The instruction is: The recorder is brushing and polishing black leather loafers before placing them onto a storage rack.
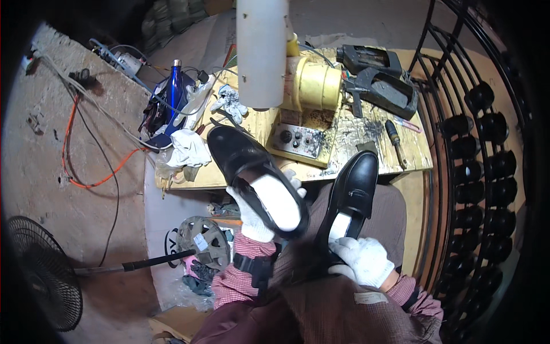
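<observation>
In my gloved left hand point(250, 218) lies a black loafer point(236, 150), toe pointing away and to the left, its white insole facing up. The fingers wrap around the shoe from below, with fingertips showing at its right side. A second black loafer point(360, 179) is gripped at its heel end by my gloved right hand point(361, 259), the fingers reaching over the opening and its toe pointing away. Both shoes are held apart above my lap, at the near edge of the workbench point(355, 135). White knit gloves cover both hands.
On the bench stand a yellow machine point(316, 83) with a control box point(297, 141), black shoe-shaped holders point(384, 92), a screwdriver-like tool point(395, 140) and a blue bottle point(175, 86). A rack of black shoes point(470, 172) stands at right, a fan point(43, 275) at left.
</observation>
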Motion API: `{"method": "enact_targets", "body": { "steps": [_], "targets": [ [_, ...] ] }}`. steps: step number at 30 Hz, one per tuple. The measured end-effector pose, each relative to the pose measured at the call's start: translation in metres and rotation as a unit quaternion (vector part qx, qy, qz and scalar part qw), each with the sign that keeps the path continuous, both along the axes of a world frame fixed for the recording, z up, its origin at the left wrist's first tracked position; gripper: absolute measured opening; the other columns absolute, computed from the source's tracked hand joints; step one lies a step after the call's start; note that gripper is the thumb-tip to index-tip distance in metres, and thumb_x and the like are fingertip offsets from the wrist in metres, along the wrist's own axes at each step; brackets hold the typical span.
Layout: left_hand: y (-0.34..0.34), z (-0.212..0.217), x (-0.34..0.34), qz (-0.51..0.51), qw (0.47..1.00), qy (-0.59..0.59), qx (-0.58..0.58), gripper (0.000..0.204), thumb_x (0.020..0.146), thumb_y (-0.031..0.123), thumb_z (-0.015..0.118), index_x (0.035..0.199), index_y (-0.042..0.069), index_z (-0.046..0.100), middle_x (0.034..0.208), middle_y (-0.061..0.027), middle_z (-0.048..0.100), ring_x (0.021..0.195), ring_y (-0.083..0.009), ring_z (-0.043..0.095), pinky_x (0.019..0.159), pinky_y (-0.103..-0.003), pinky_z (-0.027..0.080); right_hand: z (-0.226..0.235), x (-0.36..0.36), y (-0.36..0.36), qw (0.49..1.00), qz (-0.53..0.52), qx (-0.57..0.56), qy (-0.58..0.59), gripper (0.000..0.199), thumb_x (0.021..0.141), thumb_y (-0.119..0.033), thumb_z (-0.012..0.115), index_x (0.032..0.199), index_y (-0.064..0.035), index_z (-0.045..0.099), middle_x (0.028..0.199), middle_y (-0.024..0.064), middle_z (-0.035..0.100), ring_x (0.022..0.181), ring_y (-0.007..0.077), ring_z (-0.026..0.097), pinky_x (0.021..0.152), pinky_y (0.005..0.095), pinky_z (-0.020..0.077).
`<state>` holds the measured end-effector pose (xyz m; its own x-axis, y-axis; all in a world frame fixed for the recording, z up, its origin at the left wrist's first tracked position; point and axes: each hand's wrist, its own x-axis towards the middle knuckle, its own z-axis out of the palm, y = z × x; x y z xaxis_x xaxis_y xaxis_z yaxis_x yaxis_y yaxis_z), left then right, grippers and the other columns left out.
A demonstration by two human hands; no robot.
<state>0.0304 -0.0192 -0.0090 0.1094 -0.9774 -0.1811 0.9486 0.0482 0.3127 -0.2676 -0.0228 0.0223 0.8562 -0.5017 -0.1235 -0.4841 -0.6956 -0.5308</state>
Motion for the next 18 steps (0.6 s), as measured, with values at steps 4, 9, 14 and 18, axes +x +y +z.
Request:
{"method": "enact_targets", "body": {
  "steps": [4, 9, 14, 18],
  "targets": [
    [-0.003, -0.011, -0.008, -0.048, 0.998, 0.024, -0.013, 0.07, 0.104, 0.045, 0.059, 0.143, -0.012, 0.046, 0.127, -0.0225, 0.061, 0.115, -0.035, 0.061, 0.109, -0.053, 0.05, -0.01, -0.004, 0.005, 0.999, -0.045, 0.002, 0.014, 0.043, 0.086, -0.05, 0.076, 0.096, -0.0083, 0.079, 0.108, 0.0096, 0.074, 0.086, 0.0324, 0.071, 0.078, 0.045, 0.054],
    [-0.03, -0.005, -0.006, -0.019, 0.996, -0.023, -0.08, 0.056, 0.112, 0.036, 0.047, 0.147, -0.007, 0.044, 0.131, -0.0223, 0.059, 0.115, -0.0339, 0.065, 0.107, -0.05, 0.055, -0.025, -0.012, 0.006, 0.998, -0.062, -0.002, -0.024, 0.041, 0.085, -0.05, 0.077, 0.096, -0.0102, 0.079, 0.1, 0.0084, 0.072, 0.084, 0.0301, 0.071, 0.076, 0.044, 0.0548],
    [-0.053, 0.007, 0.002, 0.064, 0.992, -0.101, 0.031, 0.066, 0.106, 0.045, 0.057, 0.147, -0.005, 0.046, 0.137, -0.0241, 0.057, 0.113, -0.0378, 0.064, 0.106, -0.054, 0.053, -0.016, -0.012, -0.003, 0.998, -0.048, 0.028, -0.023, 0.043, 0.085, -0.047, 0.078, 0.105, -0.0095, 0.078, 0.1, 0.0089, 0.073, 0.085, 0.0302, 0.072, 0.075, 0.0451, 0.0565],
    [-0.052, 0.006, 0.011, 0.04, 0.997, -0.063, -0.019, 0.062, 0.107, 0.042, 0.055, 0.147, -0.005, 0.047, 0.131, -0.0239, 0.061, 0.109, -0.0371, 0.065, 0.101, -0.054, 0.055, 0.001, -0.033, -0.042, 0.976, -0.03, 0.031, -0.211, 0.04, 0.087, -0.032, 0.079, 0.118, -0.0067, 0.075, 0.111, 0.0136, 0.074, 0.095, 0.0322, 0.074, 0.087, 0.0443, 0.059]
  ]
}}
